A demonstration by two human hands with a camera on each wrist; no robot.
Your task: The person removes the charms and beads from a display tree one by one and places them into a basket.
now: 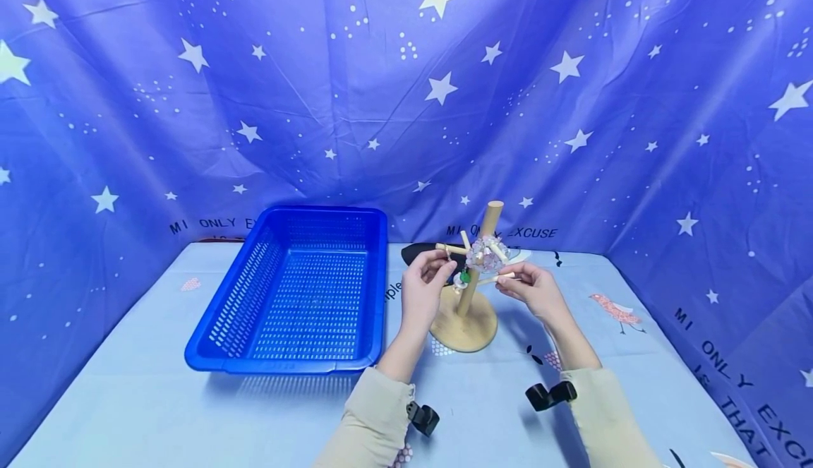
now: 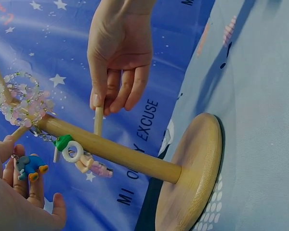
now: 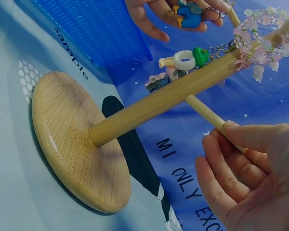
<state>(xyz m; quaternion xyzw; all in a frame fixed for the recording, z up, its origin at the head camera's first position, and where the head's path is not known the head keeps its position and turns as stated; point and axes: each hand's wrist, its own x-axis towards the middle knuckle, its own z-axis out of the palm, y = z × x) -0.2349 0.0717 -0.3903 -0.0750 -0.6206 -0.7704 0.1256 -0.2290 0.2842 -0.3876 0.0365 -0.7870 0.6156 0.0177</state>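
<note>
A wooden stand [image 1: 473,298] with a round base and several pegs is between the hands. My left hand [image 1: 428,284] is at the tip of a left peg, thumb and fingertips pinching the top of a keychain. From it dangles a blue elephant figure [image 2: 31,166] with orange feet, against the fingers. My right hand [image 3: 250,178] pinches a lower peg [image 3: 209,113] on the other side. Hanging from the stand are another keychain, with a green frog charm [image 3: 201,56], a white ring and a small figure, and pink and clear beaded bracelets [image 1: 488,253].
A blue plastic basket [image 1: 286,368] with perforated walls stands left of the stand. Under both is a light blue printed cloth [image 1: 146,390]. Behind hangs a blue curtain [image 1: 356,108] with white stars. Each wrist wears a black camera mount.
</note>
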